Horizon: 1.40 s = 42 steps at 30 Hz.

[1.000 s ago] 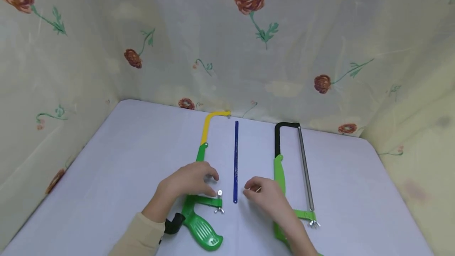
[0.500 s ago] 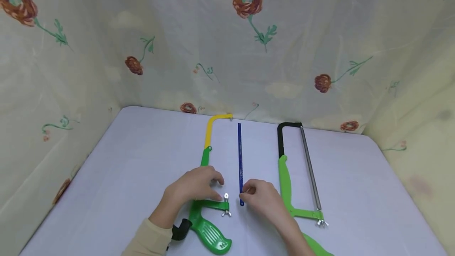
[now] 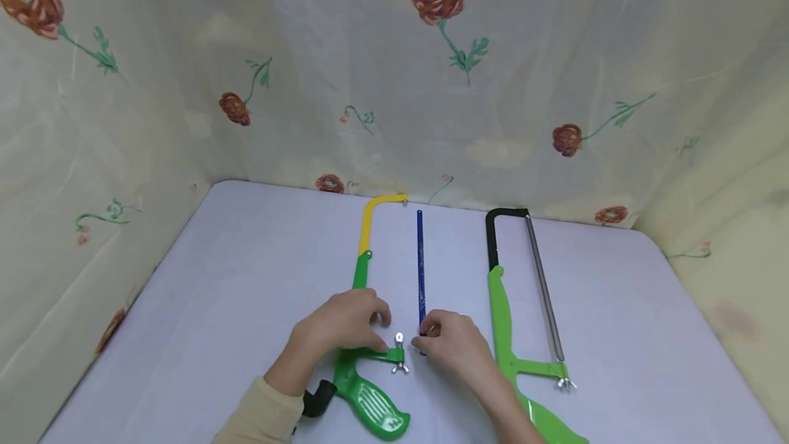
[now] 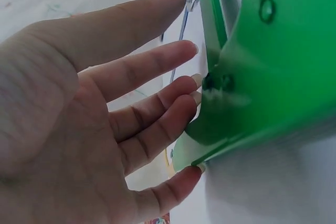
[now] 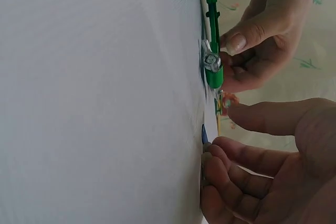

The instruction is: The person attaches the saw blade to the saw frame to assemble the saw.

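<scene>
A hacksaw frame without a blade [image 3: 376, 403], green with a yellow front bow, lies on the table. My left hand [image 3: 348, 321] is over its middle, fingers spread and fingertips at the green frame [image 4: 262, 77], thumb by the lower arm with the wing nut [image 3: 400, 367]. To its right lies a loose blue hacksaw blade [image 3: 421, 266]. My right hand [image 3: 453, 344] is at the blade's near end, which the fingers partly cover. In the right wrist view, the bent fingertips [image 5: 212, 169] rest low at the table beside the blade's tip [image 5: 204, 133], with the thumb [image 5: 262, 118] held apart above them.
A second hacksaw [image 3: 502, 321], light green and black with a grey blade [image 3: 545, 286] fitted, lies right of my right hand. A black curved piece [image 3: 319, 399] sits beside the green handle. Flowered cloth walls [image 3: 394, 88] enclose the white table [image 3: 246, 245].
My right hand has moved left onto the near end of the blue blade. The left hand stays over the green frame. The whole head view has shifted slightly.
</scene>
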Motion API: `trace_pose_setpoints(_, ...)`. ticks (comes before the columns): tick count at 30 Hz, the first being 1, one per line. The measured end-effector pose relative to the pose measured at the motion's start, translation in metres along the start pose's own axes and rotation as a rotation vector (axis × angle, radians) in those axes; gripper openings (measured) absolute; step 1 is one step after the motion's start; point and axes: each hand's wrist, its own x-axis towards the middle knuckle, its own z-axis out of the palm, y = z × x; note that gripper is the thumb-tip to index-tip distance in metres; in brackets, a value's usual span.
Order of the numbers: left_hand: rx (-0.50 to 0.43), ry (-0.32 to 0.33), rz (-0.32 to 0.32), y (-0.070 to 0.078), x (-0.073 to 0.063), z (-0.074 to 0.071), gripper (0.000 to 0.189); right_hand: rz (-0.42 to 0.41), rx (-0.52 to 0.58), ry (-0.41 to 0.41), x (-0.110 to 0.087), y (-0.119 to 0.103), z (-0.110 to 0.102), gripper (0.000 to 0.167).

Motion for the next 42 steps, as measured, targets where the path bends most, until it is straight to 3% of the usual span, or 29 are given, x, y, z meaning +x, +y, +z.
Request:
trace_pose_setpoints(8, 0.051, -0.027, 0.002, 0.001, 0.001, 0.003, 0.019, 0.033, -0.093, -0.008, 0.001, -0.004, 0.004, 0.02)
trace_pose_setpoints(17, 0.097, -0.027, 0.015, 0.004, -0.001, 0.004, 0.025, 0.022, -0.179, -0.002, 0.0, -0.002, 0.001, 0.021)
trace_pose_setpoints(26, 0.132, -0.017, 0.025, 0.005, -0.002, 0.007, 0.029, 0.095, -0.289, 0.02, -0.002, 0.006, -0.009, 0.025)
trace_pose_setpoints(33, 0.123, -0.003, 0.034, 0.003, -0.002, 0.008, 0.03, 0.062, -0.285, 0.043, -0.001, 0.01, -0.011, 0.02)
trace_pose_setpoints(42, 0.117, -0.006, 0.035, 0.004, -0.002, 0.008, 0.03, 0.083, -0.254, 0.049, -0.001, 0.012, -0.01, 0.022)
